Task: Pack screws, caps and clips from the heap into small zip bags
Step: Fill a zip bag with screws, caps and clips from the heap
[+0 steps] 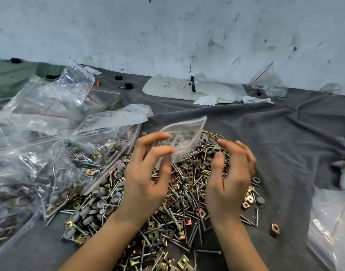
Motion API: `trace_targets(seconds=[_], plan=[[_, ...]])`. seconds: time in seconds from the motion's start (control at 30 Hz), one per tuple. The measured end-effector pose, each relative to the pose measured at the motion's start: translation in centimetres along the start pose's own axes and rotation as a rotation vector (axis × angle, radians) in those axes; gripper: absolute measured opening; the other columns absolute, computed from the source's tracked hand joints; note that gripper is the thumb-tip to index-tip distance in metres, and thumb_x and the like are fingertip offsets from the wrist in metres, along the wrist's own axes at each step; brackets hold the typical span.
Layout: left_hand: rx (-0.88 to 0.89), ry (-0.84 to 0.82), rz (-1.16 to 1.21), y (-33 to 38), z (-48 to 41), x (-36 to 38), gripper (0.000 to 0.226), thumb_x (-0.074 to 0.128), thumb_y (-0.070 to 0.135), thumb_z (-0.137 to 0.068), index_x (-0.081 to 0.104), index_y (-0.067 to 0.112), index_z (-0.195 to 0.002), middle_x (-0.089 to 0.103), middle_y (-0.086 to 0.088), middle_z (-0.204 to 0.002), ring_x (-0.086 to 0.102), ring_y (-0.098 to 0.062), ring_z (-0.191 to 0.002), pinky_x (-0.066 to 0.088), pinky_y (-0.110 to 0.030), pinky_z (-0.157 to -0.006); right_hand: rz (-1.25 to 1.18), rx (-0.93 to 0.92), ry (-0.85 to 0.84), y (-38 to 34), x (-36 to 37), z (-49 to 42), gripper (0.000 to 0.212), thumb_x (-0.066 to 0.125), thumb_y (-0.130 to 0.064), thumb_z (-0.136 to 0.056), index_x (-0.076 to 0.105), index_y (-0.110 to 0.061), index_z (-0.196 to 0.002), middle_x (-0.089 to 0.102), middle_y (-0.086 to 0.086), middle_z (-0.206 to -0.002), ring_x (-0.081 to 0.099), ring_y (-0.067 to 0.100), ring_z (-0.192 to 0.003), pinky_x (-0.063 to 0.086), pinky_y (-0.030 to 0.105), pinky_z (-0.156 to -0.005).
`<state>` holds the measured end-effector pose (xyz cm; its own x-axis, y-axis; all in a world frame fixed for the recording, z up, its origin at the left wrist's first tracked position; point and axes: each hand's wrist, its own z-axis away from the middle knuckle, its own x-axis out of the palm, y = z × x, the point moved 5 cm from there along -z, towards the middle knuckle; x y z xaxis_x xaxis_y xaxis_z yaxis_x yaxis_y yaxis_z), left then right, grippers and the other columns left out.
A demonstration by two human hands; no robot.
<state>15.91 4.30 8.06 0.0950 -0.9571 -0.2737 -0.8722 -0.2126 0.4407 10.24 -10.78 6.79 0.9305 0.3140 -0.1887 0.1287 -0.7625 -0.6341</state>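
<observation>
The left hand pinches a small zip bag by a lower edge between thumb and fingertips. It holds the bag over the far side of the heap, mouth tilted up and away. The right hand hovers just beside it, fingers loosely curved and gripping nothing visible. The bag is thin, limp and slick (it will likely sag once loaded), so the stiffer zip strip looks the best hold. Screws are hard and sharp-tipped and could pierce the film. Caps and clips look light and easy to pinch. Whether the bag holds anything, I cannot tell.
</observation>
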Motion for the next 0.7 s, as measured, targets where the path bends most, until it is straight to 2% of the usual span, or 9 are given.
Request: trace_targets(seconds=[0.07, 0.17, 0.23, 0.3, 0.4, 0.47, 0.57, 0.63, 0.7], plan=[[-0.030, 0.054, -0.011, -0.2, -0.2, -0.3, 0.014, 0.050, 0.009, -0.090, 0.059, 0.014, -0.100, 0.051, -0.005, -0.116, 0.044, 0.006, -0.117, 0.037, -0.013, -0.098, 0.180, 0.138, -0.185, 1.7, 1.1, 0.2, 0.028, 0.042, -0.029, -0.094, 0.065, -0.015, -0.104, 0.062, -0.007, -0.112, 0.036, 0.019, -0.130, 0.022, 0.033, -0.102], [-0.056, 0.071, -0.019, -0.3, -0.2, -0.4, 0.013, 0.050, 0.009, -0.090, 0.057, 0.012, -0.100, 0.052, -0.006, -0.115, 0.045, 0.006, -0.116, 0.038, -0.014, -0.097, 0.392, 0.305, -0.554, 4.4, 3.1, 1.7, 0.042, 0.030, -0.043, -0.100, 0.062, -0.023, -0.116, 0.052, -0.008, -0.135, 0.012, 0.015, -0.143, 0.007, 0.040, -0.111], [-0.058, 0.067, -0.024, -0.3, -0.2, -0.5, 0.013, 0.050, 0.009, -0.090, 0.060, 0.008, -0.098, 0.052, -0.006, -0.115, 0.045, 0.006, -0.115, 0.038, -0.014, -0.097, 0.480, 0.335, -0.668, 5.2, 3.6, 2.4, 0.048, 0.025, -0.050, -0.098, 0.058, -0.028, -0.124, 0.043, -0.011, -0.144, 0.005, 0.015, -0.144, 0.003, 0.045, -0.113], [-0.056, 0.059, -0.021, -0.1, -0.2, -0.4, 0.013, 0.049, 0.008, -0.090, 0.059, 0.010, -0.099, 0.051, -0.005, -0.116, 0.044, 0.006, -0.115, 0.038, -0.014, -0.097, 0.534, 0.333, -0.691, 5.3, 3.6, 2.5, 0.051, 0.024, -0.054, -0.097, 0.057, -0.030, -0.127, 0.042, -0.013, -0.145, 0.005, 0.015, -0.144, 0.002, 0.047, -0.113], [-0.043, 0.043, -0.026, 0.0, -0.2, -0.3, 0.014, 0.049, 0.008, -0.090, 0.061, 0.006, -0.098, 0.050, -0.003, -0.117, 0.043, 0.007, -0.117, 0.036, -0.013, -0.098, 0.503, 0.325, -0.601, 4.7, 3.2, 1.9, 0.046, 0.032, -0.049, -0.098, 0.060, -0.026, -0.126, 0.046, -0.011, -0.142, 0.013, 0.015, -0.143, 0.005, 0.045, -0.115], [-0.017, -0.001, -0.024, -0.1, -0.1, 0.0, 0.015, 0.050, 0.009, -0.089, 0.062, 0.005, -0.098, 0.051, -0.003, -0.118, 0.042, 0.006, -0.119, 0.036, -0.012, -0.099, 0.340, 0.266, -0.386, 3.3, 2.3, 1.0, 0.040, 0.040, -0.040, -0.099, 0.061, -0.018, -0.124, 0.051, -0.004, -0.139, 0.025, 0.017, -0.139, 0.013, 0.046, -0.114], [0.067, -0.129, -0.012, 0.1, 0.2, 0.8, 0.014, 0.054, 0.007, -0.088, 0.061, 0.007, -0.101, 0.051, -0.007, -0.124, 0.046, -0.005, -0.124, 0.039, -0.017, -0.102, 0.086, -0.070, -0.033, -0.6, 0.1, 0.3, 0.038, 0.042, -0.027, -0.099, 0.061, -0.005, -0.124, 0.057, 0.007, -0.131, 0.042, 0.025, -0.128, 0.030, 0.046, -0.108], [0.089, -0.190, 0.007, 0.2, 0.5, 1.2, 0.015, 0.055, 0.006, -0.088, 0.064, 0.000, -0.099, 0.052, -0.012, -0.125, 0.049, -0.015, -0.124, 0.038, -0.023, -0.104, 0.010, -0.311, 0.025, -2.7, -0.4, 1.2, 0.037, 0.037, -0.024, -0.102, 0.061, -0.003, -0.122, 0.057, 0.008, -0.129, 0.047, 0.026, -0.125, 0.034, 0.044, -0.103], [0.089, -0.198, 0.029, 0.2, 0.6, 1.3, 0.014, 0.055, 0.005, -0.090, 0.065, -0.003, -0.096, 0.053, -0.013, -0.125, 0.050, -0.018, -0.124, 0.038, -0.025, -0.104, -0.031, -0.391, 0.005, -3.6, -0.2, 1.8, 0.034, 0.036, -0.022, -0.102, 0.060, -0.007, -0.121, 0.059, 0.007, -0.128, 0.048, 0.025, -0.124, 0.038, 0.048, -0.100]])
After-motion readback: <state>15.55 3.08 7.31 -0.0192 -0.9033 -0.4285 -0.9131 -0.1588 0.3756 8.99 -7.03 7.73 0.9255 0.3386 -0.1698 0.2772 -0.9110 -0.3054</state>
